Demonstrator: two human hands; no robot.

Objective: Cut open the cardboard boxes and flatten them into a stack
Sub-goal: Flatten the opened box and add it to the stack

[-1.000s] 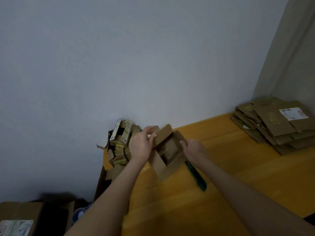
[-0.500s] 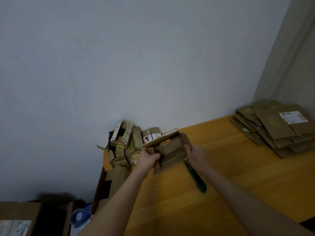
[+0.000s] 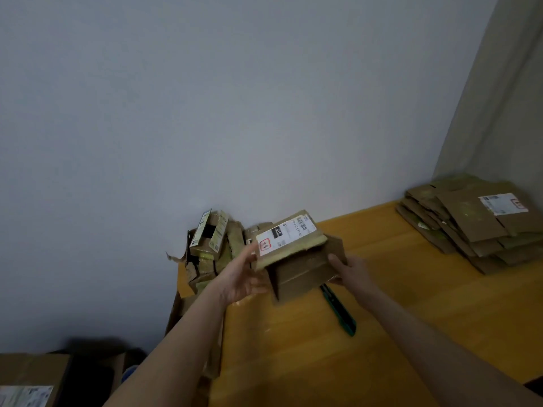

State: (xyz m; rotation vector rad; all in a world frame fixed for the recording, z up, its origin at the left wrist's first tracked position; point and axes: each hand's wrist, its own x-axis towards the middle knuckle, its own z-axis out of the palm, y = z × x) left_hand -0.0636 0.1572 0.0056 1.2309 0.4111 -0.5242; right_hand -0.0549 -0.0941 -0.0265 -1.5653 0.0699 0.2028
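A small brown cardboard box [image 3: 299,268] with a white shipping label on its top panel is lifted above the yellow wooden table [image 3: 382,318]. My left hand [image 3: 244,274] grips its left side under the labelled panel. My right hand [image 3: 349,268] holds its right edge. A green utility knife [image 3: 340,312] lies on the table just below the box. A stack of flattened cardboard [image 3: 476,230] sits at the table's far right corner. A heap of uncut boxes [image 3: 214,245] is piled at the table's far left, against the wall.
A grey wall runs behind the table, with a beige curtain at the far right. Larger cardboard boxes [image 3: 32,380] stand on the floor at the lower left. Cardboard pieces hang off the table's left edge.
The box has been raised off the table and turned so its labelled panel faces up. Both hands have shifted to its sides. The knife has stayed put.
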